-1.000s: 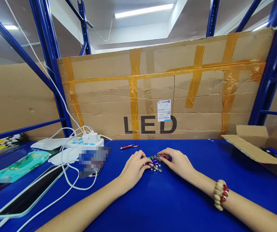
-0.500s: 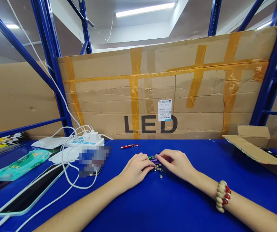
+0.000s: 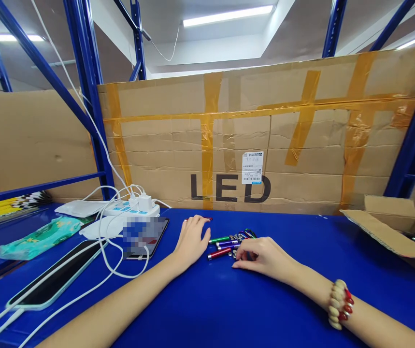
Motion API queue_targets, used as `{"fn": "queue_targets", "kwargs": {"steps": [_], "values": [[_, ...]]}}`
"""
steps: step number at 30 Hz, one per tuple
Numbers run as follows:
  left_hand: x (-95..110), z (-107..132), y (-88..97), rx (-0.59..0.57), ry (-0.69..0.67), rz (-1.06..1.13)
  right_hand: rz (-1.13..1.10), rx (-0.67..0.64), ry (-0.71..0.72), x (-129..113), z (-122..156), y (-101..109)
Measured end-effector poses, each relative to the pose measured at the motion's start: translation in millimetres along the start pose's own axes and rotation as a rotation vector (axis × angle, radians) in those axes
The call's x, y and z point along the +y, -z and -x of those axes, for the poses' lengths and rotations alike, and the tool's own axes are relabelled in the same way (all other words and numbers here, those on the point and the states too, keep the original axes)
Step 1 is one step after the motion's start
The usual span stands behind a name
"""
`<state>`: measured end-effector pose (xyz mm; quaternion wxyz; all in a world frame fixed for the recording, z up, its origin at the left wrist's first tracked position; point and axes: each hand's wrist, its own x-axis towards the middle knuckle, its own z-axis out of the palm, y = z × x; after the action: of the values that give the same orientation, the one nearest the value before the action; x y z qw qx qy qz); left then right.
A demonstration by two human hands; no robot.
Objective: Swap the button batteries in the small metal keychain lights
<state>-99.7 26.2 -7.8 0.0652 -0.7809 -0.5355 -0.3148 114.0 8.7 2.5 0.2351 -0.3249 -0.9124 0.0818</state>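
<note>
My left hand (image 3: 192, 241) reaches forward with fingers stretched out over a thin red metal tube (image 3: 209, 219), which its fingertips partly cover. My right hand (image 3: 261, 256) is low on the table, fingers curled in beside several small silver discs (image 3: 234, 253); what lies inside them is hidden. Between the hands lie slim metal tubes like small torches: a green one (image 3: 220, 239), a purple one (image 3: 227, 245) and a red one (image 3: 220, 253). Near their far ends rest small carabiner clips (image 3: 250, 233), partly behind my right hand.
On the left are a phone (image 3: 160, 237), a power strip (image 3: 152, 209) with white cables, a tablet-like device (image 3: 58, 275) and a green packet (image 3: 40, 237). An open cardboard box (image 3: 388, 237) stands at right. Cardboard (image 3: 301, 145) walls the table's back.
My left hand has moved away from the cluster, forward and left onto the far red tube. My right hand has shifted slightly nearer, over the silver discs. The tubes between the hands now show.
</note>
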Motion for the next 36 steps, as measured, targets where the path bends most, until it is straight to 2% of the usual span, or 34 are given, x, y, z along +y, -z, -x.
{"fn": "queue_targets", "kwargs": {"steps": [5,9,16,20,27,33,36], "values": [[-21,-5,-8.9,-0.158,0.216,-0.144,0.018,0.0,0.015,1,0,-1],[-23,-4,-9.2,-0.214,0.218,-0.163,0.076,0.005,0.028,-3,-1,-2],[-28,-5,-8.5,-0.182,0.207,-0.171,0.149,0.017,0.047,-9,0,-6],[-32,-7,-4.0,-0.175,0.156,-0.142,0.225,0.044,0.023,-13,-1,-4],[-25,-7,4.7,-0.131,0.091,-0.022,0.247,0.129,-0.034,-15,-1,-3],[-10,-3,3.8,-0.018,0.101,0.075,0.29,0.217,-0.08,-12,-1,-5],[1,-1,7.5,0.112,0.009,0.145,0.275,0.27,-0.157,-10,-1,-6]]}}
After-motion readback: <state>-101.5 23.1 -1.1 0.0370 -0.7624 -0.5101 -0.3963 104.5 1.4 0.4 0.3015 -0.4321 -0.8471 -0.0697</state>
